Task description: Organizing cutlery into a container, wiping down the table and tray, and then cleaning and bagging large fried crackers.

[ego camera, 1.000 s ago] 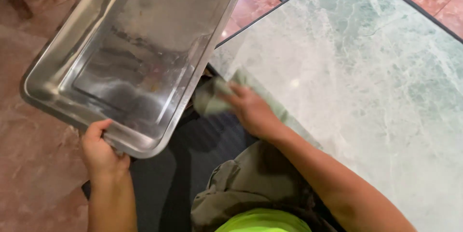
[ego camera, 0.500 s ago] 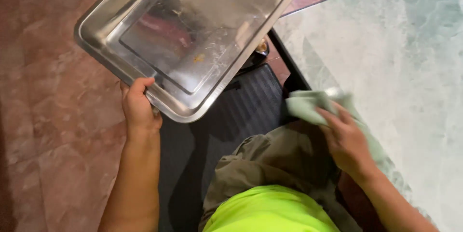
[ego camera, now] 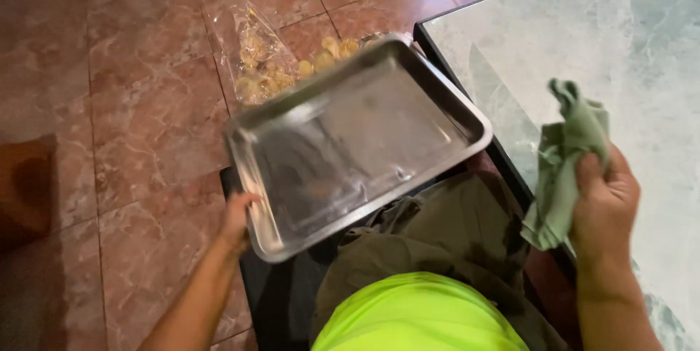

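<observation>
The steel tray (ego camera: 357, 143) has swung lower and now sits tilted just left of the bench (ego camera: 583, 45), its corner gripped by the left hand (ego camera: 239, 218). The right hand (ego camera: 604, 198), now lifted, clutches a green cloth (ego camera: 572, 154) over the bench edge. Wiping appears paused.

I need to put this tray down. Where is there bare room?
The pale green marble tabletop is bare beyond the right hand, which holds the crumpled green cloth. The reddish floor tiles left of the left hand and shiny rectangular metal tray are bare too. It is crowded behind the tray, where a clear plastic bag of yellowish pieces lies.
</observation>
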